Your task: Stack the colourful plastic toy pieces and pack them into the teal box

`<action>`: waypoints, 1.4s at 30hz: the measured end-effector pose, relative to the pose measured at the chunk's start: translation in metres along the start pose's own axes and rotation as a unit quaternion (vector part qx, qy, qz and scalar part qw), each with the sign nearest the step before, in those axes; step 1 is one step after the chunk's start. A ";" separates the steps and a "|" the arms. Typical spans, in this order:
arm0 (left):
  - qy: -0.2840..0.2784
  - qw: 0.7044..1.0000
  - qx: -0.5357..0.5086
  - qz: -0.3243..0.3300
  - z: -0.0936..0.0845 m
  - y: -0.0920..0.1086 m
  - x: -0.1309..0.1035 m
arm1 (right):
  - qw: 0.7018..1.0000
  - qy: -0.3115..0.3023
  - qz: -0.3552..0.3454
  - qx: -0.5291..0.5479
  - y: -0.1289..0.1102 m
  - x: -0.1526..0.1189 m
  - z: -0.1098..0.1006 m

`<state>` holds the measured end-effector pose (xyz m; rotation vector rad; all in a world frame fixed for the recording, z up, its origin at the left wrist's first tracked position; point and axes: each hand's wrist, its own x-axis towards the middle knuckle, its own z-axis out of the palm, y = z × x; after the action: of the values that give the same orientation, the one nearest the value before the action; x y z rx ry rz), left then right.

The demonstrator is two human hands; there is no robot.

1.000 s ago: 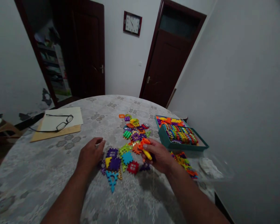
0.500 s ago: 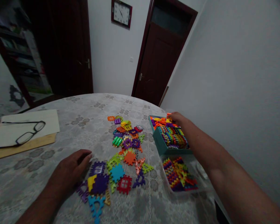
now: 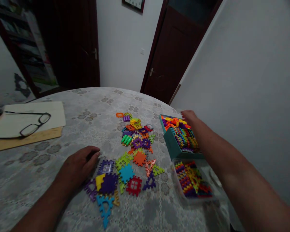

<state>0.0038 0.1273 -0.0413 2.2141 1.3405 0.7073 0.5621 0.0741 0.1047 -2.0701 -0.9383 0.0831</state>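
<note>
My left hand [image 3: 78,166] rests on the table, thumb and index finger a little apart, with nothing visible between them. Beside it lie flat interlocking plastic pieces: a purple window piece [image 3: 106,167], a dark purple square [image 3: 109,184] and a light blue triangle [image 3: 105,206]. My right hand [image 3: 188,116] is at the far right edge of a teal box [image 3: 172,145]. That box holds loose orange, yellow and purple pieces [image 3: 174,122] at the back and stacked rows of colourful pieces [image 3: 185,138] in front. The right fingertips are hidden, so any piece in them cannot be seen.
Nearer than the teal box stands a clear plastic tub [image 3: 190,200] of stacked pieces. More loose pieces, including a red window piece [image 3: 134,185] and a green ribbed piece [image 3: 127,140], spread over the table's middle. Eyeglasses [image 3: 35,125] lie on papers [image 3: 55,111] at left.
My right hand has shifted slightly away from the loose pieces toward the box's far right edge; an orange piece seen at its fingers no longer shows there. The view has tilted down. My left hand stays put.
</note>
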 end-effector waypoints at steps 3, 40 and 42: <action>-0.004 1.000 0.005 0.022 -0.001 0.006 -0.002 | 0.998 -0.054 0.011 0.029 -0.027 -0.012 0.018; -0.003 0.993 0.058 0.101 0.007 0.010 -0.010 | 0.842 -0.306 -0.351 -0.271 -0.115 -0.223 0.193; -0.005 0.993 0.056 0.102 0.006 0.011 -0.009 | 0.839 -0.307 -0.360 -0.268 -0.116 -0.229 0.194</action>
<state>0.0112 0.1136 -0.0411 2.4659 1.1872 0.7071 0.2575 0.0985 0.0030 -2.0402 -2.3117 0.0910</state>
